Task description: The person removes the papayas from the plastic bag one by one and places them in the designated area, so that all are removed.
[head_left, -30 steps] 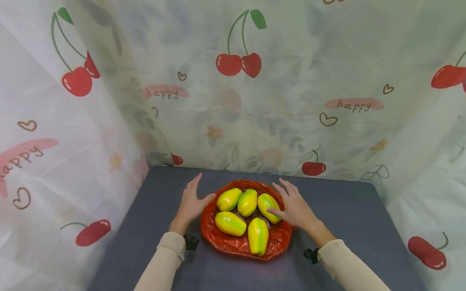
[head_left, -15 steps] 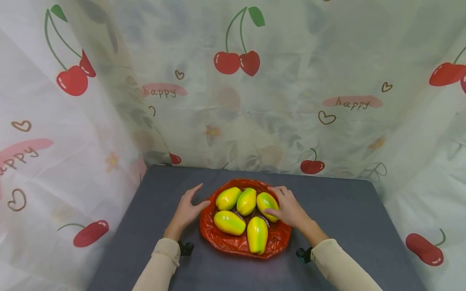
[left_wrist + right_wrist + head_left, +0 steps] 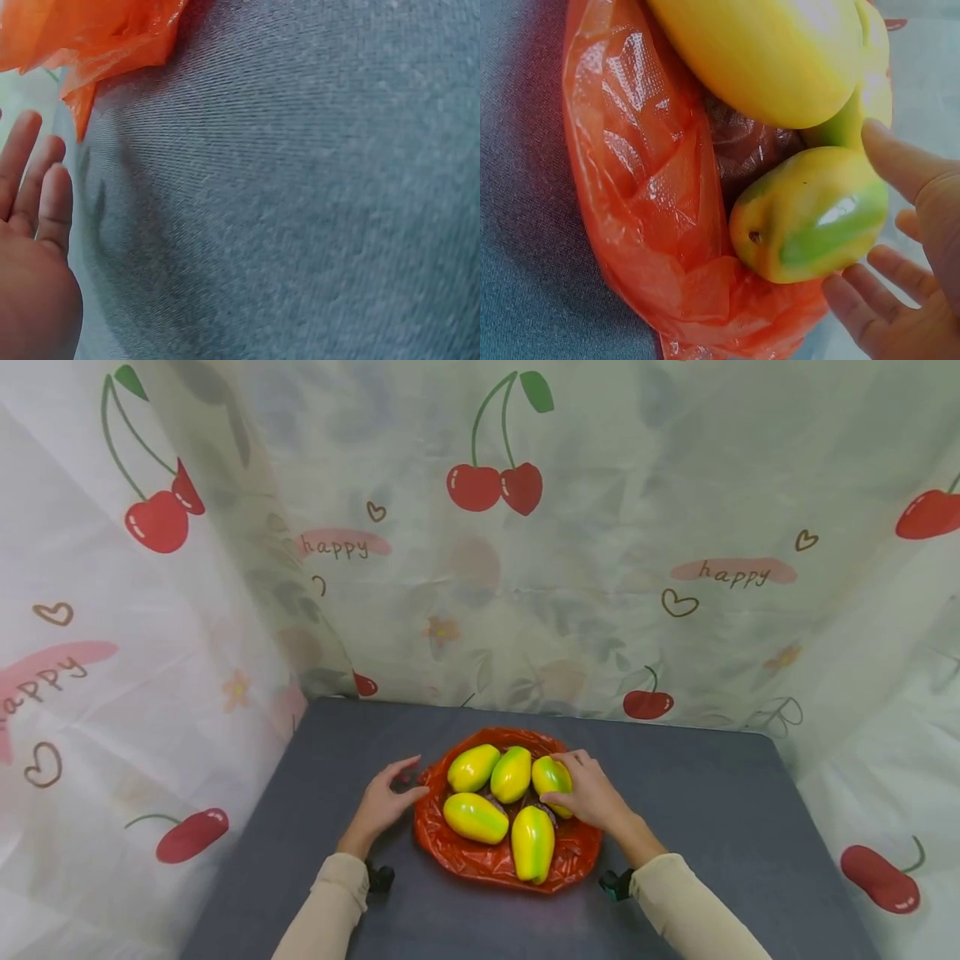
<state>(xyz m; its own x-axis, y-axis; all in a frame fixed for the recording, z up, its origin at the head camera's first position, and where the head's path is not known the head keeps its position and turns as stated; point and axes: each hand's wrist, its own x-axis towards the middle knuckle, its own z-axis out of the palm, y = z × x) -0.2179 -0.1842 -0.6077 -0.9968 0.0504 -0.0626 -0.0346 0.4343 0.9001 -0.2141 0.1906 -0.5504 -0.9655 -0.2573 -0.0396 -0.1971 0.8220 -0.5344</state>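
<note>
Fruits (image 3: 476,818), five of them, plump, glossy and yellow with green patches, lie in a crinkled red plastic bag (image 3: 480,864) spread wide on a grey table (image 3: 675,793). Reading the bag as a clock face seen by the seated person, the fruits sit at about nine, half past ten, twelve, two and five o'clock. From where I stand, the person's left hand (image 3: 378,806) is just outside the rim at nine o'clock, its thumb and fingers apart, the thumb pointing toward the bag; whether the thumb touches the plastic I cannot tell. The right hand (image 3: 592,789) reaches in between two and three o'clock. Its thumb and fingers are spread around the two-o'clock fruit (image 3: 549,779), thumb on the near side, fingers on the far side; I cannot tell whether the fingertips touch its skin. That fruit lies in the bag next to its neighbours. Each arm wears a cream sleeve (image 3: 330,897), and a small black device (image 3: 381,878) sits at each wrist. Beyond the table, toward twelve o'clock, hangs a pale sheet (image 3: 600,610) printed with red cherries, hearts and the word "happy".
</note>
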